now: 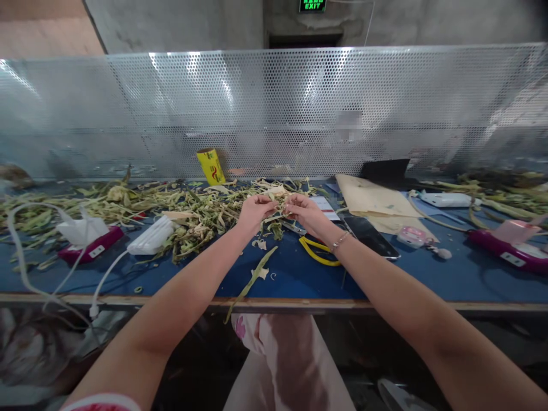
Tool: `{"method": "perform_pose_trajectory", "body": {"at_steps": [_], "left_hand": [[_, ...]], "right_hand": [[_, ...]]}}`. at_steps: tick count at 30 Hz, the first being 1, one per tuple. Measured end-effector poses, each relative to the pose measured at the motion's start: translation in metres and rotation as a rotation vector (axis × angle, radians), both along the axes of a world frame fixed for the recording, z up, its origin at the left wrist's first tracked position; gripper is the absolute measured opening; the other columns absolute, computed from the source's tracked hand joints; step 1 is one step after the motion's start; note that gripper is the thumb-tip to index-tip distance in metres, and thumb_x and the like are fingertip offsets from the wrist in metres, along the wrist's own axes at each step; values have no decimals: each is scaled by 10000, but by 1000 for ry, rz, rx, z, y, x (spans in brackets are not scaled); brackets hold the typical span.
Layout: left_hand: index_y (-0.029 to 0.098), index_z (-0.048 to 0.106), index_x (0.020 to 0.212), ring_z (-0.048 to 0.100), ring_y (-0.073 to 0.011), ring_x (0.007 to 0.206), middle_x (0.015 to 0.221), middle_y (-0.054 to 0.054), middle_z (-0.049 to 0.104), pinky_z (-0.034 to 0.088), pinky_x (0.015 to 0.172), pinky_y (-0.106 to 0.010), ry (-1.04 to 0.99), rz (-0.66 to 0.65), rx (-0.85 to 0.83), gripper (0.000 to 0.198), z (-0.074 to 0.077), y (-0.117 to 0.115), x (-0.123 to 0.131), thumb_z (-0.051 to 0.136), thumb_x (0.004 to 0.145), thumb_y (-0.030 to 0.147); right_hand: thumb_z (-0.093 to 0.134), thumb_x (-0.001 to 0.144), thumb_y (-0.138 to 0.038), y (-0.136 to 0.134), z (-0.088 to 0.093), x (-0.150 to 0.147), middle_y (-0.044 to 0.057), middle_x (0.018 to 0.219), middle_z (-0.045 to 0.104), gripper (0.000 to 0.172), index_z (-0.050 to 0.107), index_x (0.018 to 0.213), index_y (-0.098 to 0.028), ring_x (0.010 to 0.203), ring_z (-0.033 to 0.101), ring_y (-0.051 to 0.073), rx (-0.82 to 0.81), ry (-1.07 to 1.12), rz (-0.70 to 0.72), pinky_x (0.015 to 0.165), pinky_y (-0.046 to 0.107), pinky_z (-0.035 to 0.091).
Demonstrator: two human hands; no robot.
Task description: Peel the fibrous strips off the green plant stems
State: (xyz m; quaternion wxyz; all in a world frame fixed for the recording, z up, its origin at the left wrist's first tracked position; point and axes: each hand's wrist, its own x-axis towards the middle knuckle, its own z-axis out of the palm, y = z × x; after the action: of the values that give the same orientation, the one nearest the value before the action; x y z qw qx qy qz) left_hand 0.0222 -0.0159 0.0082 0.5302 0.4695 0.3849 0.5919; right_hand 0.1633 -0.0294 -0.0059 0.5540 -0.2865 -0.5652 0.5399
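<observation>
My left hand (258,211) and my right hand (305,212) meet over the front of a heap of dried plant stems and leaves (199,220). Fingertips of both are pinched together, close to each other, on a thin pale plant piece (274,217); its exact shape is hard to make out against the heap. Below my right wrist lies a yellow-handled tool (319,255), which looks like pliers, its metal end partly under the hand. One long green-brown stem (252,279) lies nearer to me and hangs over the table edge.
A yellow printed container (211,166) stands behind the heap, before a perforated metal screen (282,108). To the right are a dark phone (371,237), brown paper (377,200) and a pink case (411,236). Purple power strips (92,244) and a white charger with cables (150,235) lie leftward.
</observation>
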Motion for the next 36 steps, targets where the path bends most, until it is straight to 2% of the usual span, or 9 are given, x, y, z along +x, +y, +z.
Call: {"method": "perform_pose_trajectory", "body": {"at_steps": [4,8,13,20,23,28,31,33,36], "left_hand": [[136,460,632,540,-65,547,557,60,496,484,647,-262,62,1,9,313,-1,1,0,727,472,100],[145,461,673,525,-62,571,614,46,524,443,594,-222,159,1,92,327,-5,3,-1,715,469,119],[150,478,711,546,-89,617,664,23,554,440,611,-240,260,12,189,349,-9,7,-4,725,466,181],[148,496,645,564,-109,611,651,5,588,439,605,-258,305,-19,210,277,-10,9,-6,709,493,242],[145,508,629,567,-107,614,640,11,593,440,608,-252,297,-28,220,264,-12,11,-6,710,486,236],[146,518,656,542,-84,566,599,34,576,429,556,-218,295,-23,209,265,-9,10,-6,710,478,191],[144,510,671,557,-82,550,571,40,567,442,550,-214,260,-117,135,266,-5,5,-6,705,491,156],[142,508,687,585,-90,569,580,38,576,466,581,-227,238,-243,67,271,-5,3,-6,704,499,133],[139,517,711,618,-109,628,615,16,598,487,623,-245,206,-429,-17,264,-6,1,-7,699,524,100]], "right_hand": [[651,609,-313,4,0,1,-73,546,523,253,459,732,-202,548,498,70,-22,46,-129,543,210,397],[602,639,-260,8,1,4,-92,541,517,288,390,833,-233,519,527,81,-99,105,-256,499,203,393],[541,677,-198,13,0,7,-98,556,515,307,362,921,-249,455,496,75,-158,122,-321,465,204,389],[529,693,-207,16,-1,10,-90,499,479,200,407,850,-228,442,465,73,-224,15,-388,419,186,341],[599,653,-220,14,0,10,-89,495,465,232,423,804,-221,476,480,73,-235,71,-374,444,185,362],[622,645,-184,13,5,14,-93,471,419,191,476,766,-212,474,438,46,-169,336,-216,517,173,413],[598,681,-205,12,8,18,-78,579,514,201,501,852,-246,481,435,41,-135,381,-186,509,175,412],[587,691,-221,10,10,21,-62,768,601,240,509,910,-276,487,430,35,-68,339,-181,490,182,401],[582,674,-208,5,12,21,-43,1049,595,300,532,958,-293,494,420,23,62,239,-141,481,193,393]]}}
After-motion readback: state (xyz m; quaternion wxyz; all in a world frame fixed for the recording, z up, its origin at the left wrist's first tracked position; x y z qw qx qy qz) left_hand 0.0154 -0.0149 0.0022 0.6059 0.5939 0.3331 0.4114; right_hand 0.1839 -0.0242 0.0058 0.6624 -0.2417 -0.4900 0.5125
